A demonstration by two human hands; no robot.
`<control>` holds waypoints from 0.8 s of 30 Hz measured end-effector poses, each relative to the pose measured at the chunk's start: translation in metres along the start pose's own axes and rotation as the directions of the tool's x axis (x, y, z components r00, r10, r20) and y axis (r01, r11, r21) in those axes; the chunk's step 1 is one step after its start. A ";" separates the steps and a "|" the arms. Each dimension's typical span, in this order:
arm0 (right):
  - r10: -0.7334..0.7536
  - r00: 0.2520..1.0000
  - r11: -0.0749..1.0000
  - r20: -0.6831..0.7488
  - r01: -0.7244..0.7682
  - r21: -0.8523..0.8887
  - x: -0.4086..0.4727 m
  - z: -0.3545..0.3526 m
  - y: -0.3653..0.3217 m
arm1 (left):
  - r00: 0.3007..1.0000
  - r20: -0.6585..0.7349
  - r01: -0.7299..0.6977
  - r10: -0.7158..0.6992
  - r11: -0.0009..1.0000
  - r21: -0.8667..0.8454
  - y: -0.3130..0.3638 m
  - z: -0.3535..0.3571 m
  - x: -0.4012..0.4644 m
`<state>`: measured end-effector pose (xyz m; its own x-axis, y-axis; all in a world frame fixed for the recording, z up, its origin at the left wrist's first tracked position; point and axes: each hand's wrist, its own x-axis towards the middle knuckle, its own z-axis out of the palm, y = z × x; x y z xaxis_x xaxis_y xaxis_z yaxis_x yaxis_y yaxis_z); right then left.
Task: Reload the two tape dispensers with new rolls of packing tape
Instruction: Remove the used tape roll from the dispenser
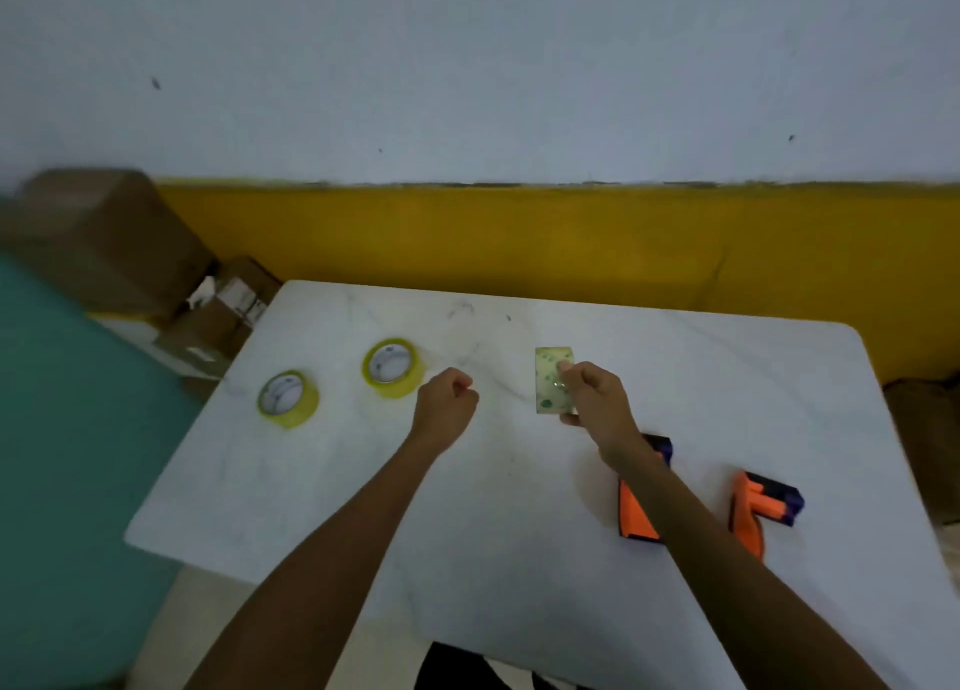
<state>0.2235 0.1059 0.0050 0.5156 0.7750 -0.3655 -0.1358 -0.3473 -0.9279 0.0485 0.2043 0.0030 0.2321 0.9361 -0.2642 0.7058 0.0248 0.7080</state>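
Two yellow packing tape rolls lie flat on the white table (pixel 519 559): one (pixel 288 398) at the left, the other (pixel 393 367) a little farther back. My right hand (pixel 597 395) grips a third, pale greenish tape roll (pixel 553 377), held edge-on above the table's middle. My left hand (pixel 447 393) hovers beside it with fingers closed; I cannot tell if it pinches a clear tape end. Two orange and purple tape dispensers rest at the right: one (pixel 636 507) partly hidden under my right forearm, the other (pixel 763 499) beyond it.
Cardboard boxes (pixel 104 242) are stacked on the floor past the table's far left corner. A teal surface (pixel 62 429) borders the left side. A yellow and white wall (pixel 519 232) stands right behind the table.
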 end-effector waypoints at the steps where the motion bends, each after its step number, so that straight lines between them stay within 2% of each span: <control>1: 0.010 1.000 1.000 0.016 -0.010 -0.014 0.004 0.019 -0.001 | 1.000 -0.008 0.001 -0.001 1.000 0.017 -0.008 -0.015 0.010; 6: 0.061 0.997 0.997 0.036 -0.059 -0.057 0.027 0.112 0.006 | 0.998 -0.028 -0.044 0.047 0.992 0.122 -0.060 -0.078 0.069; 12: 0.111 0.992 0.988 -0.063 -0.116 -0.097 0.055 0.202 0.006 | 0.990 0.127 -0.082 0.057 0.976 0.200 -0.108 -0.123 0.141; 18: 0.168 0.971 0.978 -0.168 -0.186 -0.099 0.067 0.242 0.015 | 0.962 0.256 -0.158 0.096 0.959 0.235 -0.127 -0.126 0.177; 24: 0.234 0.950 0.961 -0.205 -0.259 -0.102 0.071 0.263 0.031 | 0.929 0.338 -0.255 0.150 0.922 0.292 -0.142 -0.112 0.194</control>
<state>0.0332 0.2888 -0.0695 0.6320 0.5465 -0.5495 -0.1777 -0.5879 -0.7892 -0.0816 0.4217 -0.0761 0.5476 0.7548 -0.3611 0.7869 -0.3179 0.5288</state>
